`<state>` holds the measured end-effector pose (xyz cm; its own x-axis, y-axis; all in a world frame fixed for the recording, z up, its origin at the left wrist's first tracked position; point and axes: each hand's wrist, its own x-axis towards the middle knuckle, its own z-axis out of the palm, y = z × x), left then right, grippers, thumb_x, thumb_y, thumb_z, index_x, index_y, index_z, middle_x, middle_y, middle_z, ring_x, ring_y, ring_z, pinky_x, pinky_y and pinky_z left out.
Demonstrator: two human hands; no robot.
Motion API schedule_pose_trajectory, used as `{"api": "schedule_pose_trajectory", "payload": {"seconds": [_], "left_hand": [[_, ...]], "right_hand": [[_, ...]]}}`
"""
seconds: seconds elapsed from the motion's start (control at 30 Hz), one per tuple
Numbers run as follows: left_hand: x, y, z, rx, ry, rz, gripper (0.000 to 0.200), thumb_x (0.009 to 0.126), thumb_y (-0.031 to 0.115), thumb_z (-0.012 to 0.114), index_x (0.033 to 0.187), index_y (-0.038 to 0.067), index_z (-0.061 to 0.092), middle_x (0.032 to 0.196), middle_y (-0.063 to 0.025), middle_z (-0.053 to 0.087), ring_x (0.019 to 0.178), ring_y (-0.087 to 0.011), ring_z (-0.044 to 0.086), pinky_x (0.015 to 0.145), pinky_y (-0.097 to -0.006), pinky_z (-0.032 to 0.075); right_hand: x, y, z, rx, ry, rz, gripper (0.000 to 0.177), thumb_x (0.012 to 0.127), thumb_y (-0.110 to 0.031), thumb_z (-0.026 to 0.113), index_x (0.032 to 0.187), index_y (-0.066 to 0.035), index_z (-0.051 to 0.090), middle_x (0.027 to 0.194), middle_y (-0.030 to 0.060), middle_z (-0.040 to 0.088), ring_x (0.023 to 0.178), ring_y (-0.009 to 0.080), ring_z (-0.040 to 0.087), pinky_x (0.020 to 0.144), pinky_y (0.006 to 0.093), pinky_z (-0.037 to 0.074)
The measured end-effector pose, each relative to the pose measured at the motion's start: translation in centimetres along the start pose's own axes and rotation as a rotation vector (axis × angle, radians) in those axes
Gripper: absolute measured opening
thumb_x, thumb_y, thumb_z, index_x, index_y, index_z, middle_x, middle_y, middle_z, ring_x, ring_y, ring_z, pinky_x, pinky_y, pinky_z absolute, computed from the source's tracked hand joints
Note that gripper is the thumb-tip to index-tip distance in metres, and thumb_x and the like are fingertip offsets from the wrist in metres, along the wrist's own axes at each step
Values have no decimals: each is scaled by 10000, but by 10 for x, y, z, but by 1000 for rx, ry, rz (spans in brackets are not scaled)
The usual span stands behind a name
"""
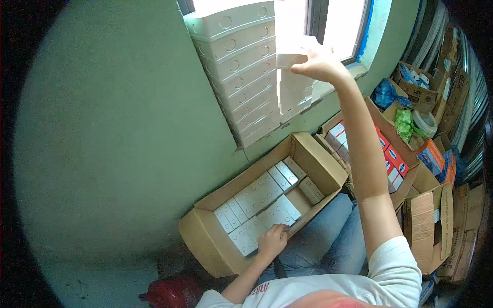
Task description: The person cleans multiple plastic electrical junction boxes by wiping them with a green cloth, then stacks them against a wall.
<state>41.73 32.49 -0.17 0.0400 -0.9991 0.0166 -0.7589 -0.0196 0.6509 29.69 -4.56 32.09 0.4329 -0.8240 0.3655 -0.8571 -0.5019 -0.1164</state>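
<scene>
My right hand (321, 60) is raised at the window, with thumb and fingers closed around a white plastic box (288, 60) at the top of a short stack (295, 95). Left of it rises a taller stack of white boxes (236, 66) with round marks on their sides. Lower down, my left hand (272, 241) lies at the near edge of an open cardboard box (205, 241), fingers curled over its rim. Rows of white boxes (257, 194) with the same round marks fill much of that cardboard box, with a gap towards its right end.
A second carton (377, 110) to the right holds red-and-white packets (395, 160). Past it are an opened carton (423, 226), a green plastic bag (404, 124), a blue bag (384, 93) and long pipes (475, 92). A red object (172, 292) is on the floor at lower left.
</scene>
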Motion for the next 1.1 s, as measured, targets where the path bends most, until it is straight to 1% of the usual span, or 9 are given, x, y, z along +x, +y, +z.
{"api": "schedule_pose_trajectory", "payload": {"seconds": [0.1,0.2,0.4,0.5,0.7,0.8,0.9,1.0,1.1], "left_hand": [[1,2,-1,-13,7,11,233,825,199,570,1014,126,685,974,-79,684,763,-314,681,649,-432,560],[0,2,-1,-14,32,45,223,823,182,573,1010,131,684,974,-73,683,764,-306,681,645,-429,559],[1,5,-4,-29,36,63,207,829,174,572,996,123,684,961,-79,682,770,-301,680,643,-421,559],[1,6,-6,-18,10,57,209,832,176,570,999,120,683,966,-82,681,777,-304,679,653,-422,559],[1,3,-4,-42,7,56,216,834,180,568,1007,117,681,975,-87,678,783,-307,678,654,-428,558],[0,3,-2,-25,28,63,220,837,182,563,1012,113,679,972,-84,676,756,-314,677,648,-429,558],[1,5,-5,-16,12,56,216,841,182,555,1006,113,676,974,-80,675,724,-321,674,649,-426,557],[1,2,-3,4,-23,28,229,829,183,564,1022,159,686,982,-45,679,787,-265,678,645,-387,554],[1,3,-3,-36,16,60,206,841,183,554,1005,118,662,993,-75,673,710,-326,673,651,-425,560]], "right_hand": [[-17,-6,-19,228,37,37,560,742,-368,655,1202,-49,631,1216,203,604,1106,352,570,957,373,459],[-23,0,10,358,334,-22,535,761,-383,669,1155,-20,658,1160,196,645,1046,340,624,903,357,490],[-23,-7,20,309,468,10,572,764,-424,726,1159,-15,661,1116,192,669,1004,318,658,856,379,512],[-23,-19,19,336,435,39,548,767,-414,741,1122,-3,665,1083,189,672,985,316,661,862,380,506],[-16,-30,46,226,682,13,541,795,-404,721,1136,8,640,1053,206,656,905,317,629,850,415,475],[-22,-31,55,378,662,-32,422,802,-347,689,1025,8,639,1109,213,569,962,356,511,884,427,381],[-22,-31,75,518,830,-109,386,869,-281,605,1120,13,614,1225,244,550,984,352,494,927,443,356],[-23,-31,91,397,930,-161,413,940,-259,518,1279,-26,553,1389,304,427,1102,404,446,1001,490,312],[-21,-34,111,134,902,-60,469,1010,-337,399,1429,-126,428,1500,327,240,1260,497,310,1070,560,242]]}}
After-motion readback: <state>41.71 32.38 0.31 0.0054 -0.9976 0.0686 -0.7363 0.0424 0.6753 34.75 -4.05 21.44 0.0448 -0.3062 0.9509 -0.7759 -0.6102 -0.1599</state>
